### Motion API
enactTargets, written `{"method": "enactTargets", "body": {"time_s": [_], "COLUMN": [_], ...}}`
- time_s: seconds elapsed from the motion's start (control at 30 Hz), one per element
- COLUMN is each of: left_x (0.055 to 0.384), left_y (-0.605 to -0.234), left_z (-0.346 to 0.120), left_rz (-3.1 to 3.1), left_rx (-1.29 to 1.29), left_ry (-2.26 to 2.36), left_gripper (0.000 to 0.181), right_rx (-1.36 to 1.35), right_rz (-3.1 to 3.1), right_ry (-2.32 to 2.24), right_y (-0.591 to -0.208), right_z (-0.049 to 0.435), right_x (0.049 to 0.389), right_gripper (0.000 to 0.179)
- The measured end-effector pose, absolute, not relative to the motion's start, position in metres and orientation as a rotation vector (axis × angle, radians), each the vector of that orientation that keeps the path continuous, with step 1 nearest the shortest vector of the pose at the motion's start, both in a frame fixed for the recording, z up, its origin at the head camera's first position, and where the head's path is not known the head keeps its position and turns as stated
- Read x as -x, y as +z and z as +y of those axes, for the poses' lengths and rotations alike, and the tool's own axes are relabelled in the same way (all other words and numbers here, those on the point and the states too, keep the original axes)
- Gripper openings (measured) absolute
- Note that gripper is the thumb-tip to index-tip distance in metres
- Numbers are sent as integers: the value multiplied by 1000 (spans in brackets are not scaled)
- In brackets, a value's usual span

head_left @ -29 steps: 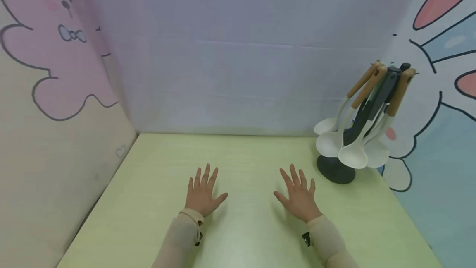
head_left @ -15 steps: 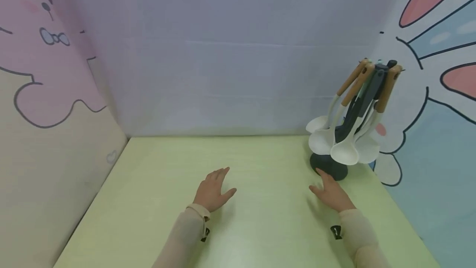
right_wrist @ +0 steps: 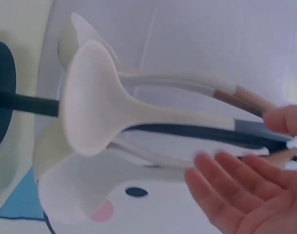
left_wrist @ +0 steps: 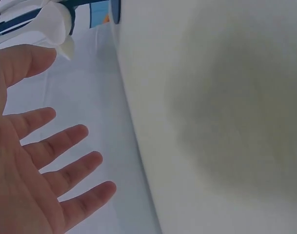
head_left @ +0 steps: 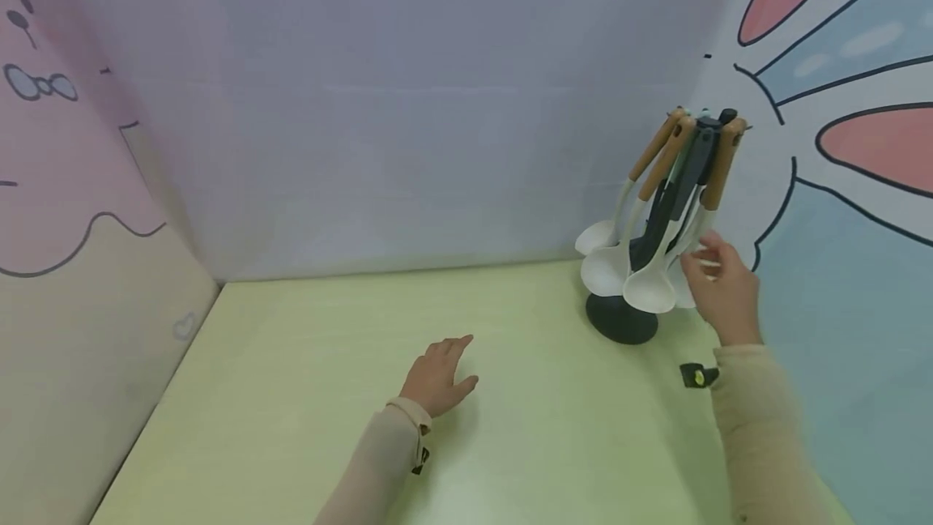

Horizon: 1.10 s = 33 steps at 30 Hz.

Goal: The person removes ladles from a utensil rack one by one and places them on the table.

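Utensil rack (head_left: 622, 321) stands at two o'clock on the worktop (head_left: 306, 395). The right grip (head_left: 726, 298), at its four o'clock, looks released, contact unclear; a snagging finger could swing adjacent ladles (head_left: 649, 292) or topple everything. Left grip (head_left: 432, 381): released.

A pale green table (head_left: 291, 379) is backed by a faintly creased lavender sheet (head_left: 401, 144) and flanked by a pink cartoon figure (head_left: 66, 177) at left and black-outlined pink-and-blue artwork (head_left: 867, 298) at right.
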<state>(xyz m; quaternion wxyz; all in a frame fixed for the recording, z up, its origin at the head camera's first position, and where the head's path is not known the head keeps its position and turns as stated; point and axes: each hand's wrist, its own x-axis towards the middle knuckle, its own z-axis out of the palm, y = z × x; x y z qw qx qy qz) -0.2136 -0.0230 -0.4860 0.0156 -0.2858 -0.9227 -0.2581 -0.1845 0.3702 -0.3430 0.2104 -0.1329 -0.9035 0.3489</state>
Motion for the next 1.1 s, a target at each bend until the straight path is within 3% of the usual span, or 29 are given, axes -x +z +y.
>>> {"method": "enactTargets", "body": {"time_s": [0.13,0.33,0.8,1.1], "left_x": [203,186,175,177], "left_y": [-511,-545,-546,-551], "left_z": [-30,-66,-90,-100], "left_rz": [-2936,-2996,-3038,-3124], "left_rx": [880,763,654,760], "left_ry": [-805,-740,-683,-732], "left_gripper": [61,61,53,107], "right_rx": [403,345,538,531], "right_rz": [-2467,-2476,-2346,-2313], "right_ry": [1133,1048,944,926], "right_y": [-334,-342,-345,-348], "right_z": [374,372,377,374], "right_x": [224,266,290,291], "right_gripper": [72,61,55,53]}}
